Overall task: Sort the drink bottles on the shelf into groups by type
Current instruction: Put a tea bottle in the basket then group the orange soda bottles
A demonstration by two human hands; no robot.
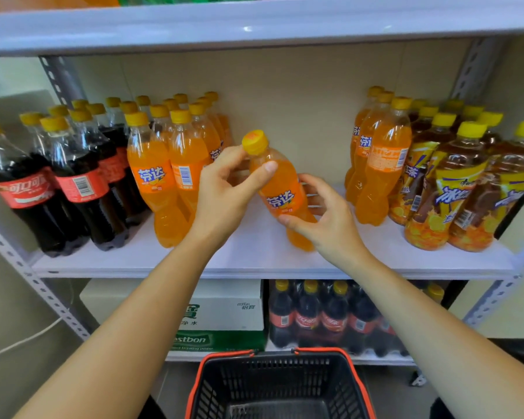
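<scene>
On the left end of the shelf (254, 261) stand dark cola bottles (43, 182) with red labels and yellow caps. Just beside them is a cluster of orange soda bottles (170, 167). In the open middle stretch, the left hand (224, 192) grips the held orange soda bottle (280, 189) around its neck and shoulder, with the thumb across the front just under the cap. This bottle is clear plastic filled with bright orange drink. It has a yellow-orange cap and an orange label with blue-and-white lettering, and it tilts with the cap up-left. The right hand (330, 219) curls around its lower half, thumb in front; whether the base touches the shelf cannot be told. Further right stand three more orange sodas (378, 164), then yellow-labelled iced tea bottles (454, 189). Below sits a black basket (357, 385) with red rim.
</scene>
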